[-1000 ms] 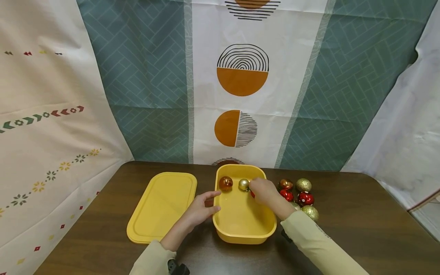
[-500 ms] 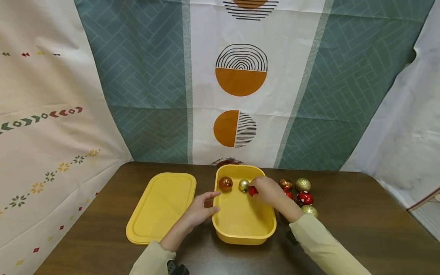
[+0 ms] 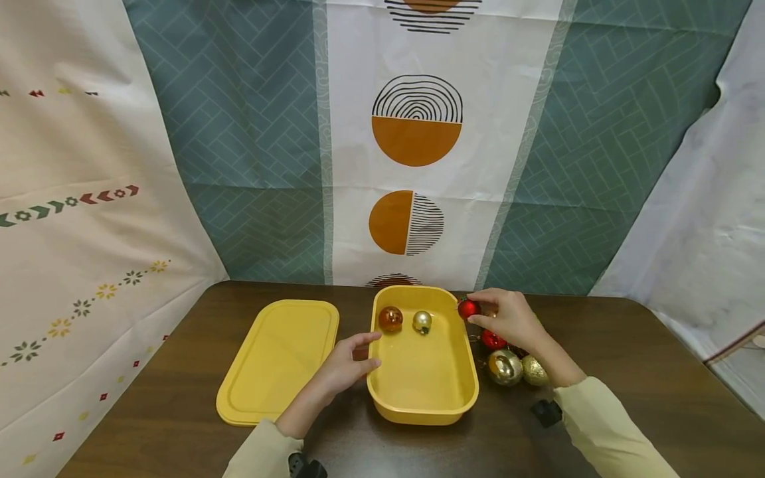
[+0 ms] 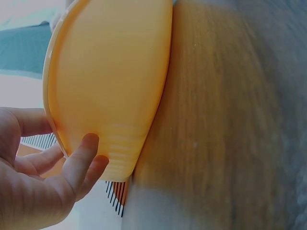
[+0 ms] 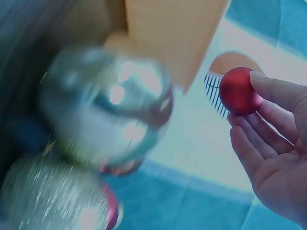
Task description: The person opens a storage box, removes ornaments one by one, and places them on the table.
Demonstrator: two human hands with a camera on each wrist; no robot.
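My right hand (image 3: 508, 318) pinches a small red Christmas ball (image 3: 469, 308) between thumb and fingertips, just above the box's right rim. The matte red ball also shows in the right wrist view, beside the fingers (image 5: 276, 122). The yellow plastic box (image 3: 418, 378) holds an orange shiny ball (image 3: 390, 319) and a small pale gold ball (image 3: 422, 322) near its far end. My left hand (image 3: 343, 365) rests its fingertips against the box's left side; the left wrist view shows its fingers (image 4: 81, 155) on the outer wall (image 4: 110, 72) and at the rim.
Right of the box lie several balls, among them a shiny gold ball (image 3: 505, 367), a glittery gold ball (image 3: 534, 370) and a red ball (image 3: 493, 340). A flat yellow lid (image 3: 279, 358) lies on the left of the brown table (image 3: 179, 398). Patterned cloth (image 3: 263, 166) hangs behind.
My right hand has lifted the red ball out of the box and moved it right, over the right rim. My left hand has stayed at the box's left side.
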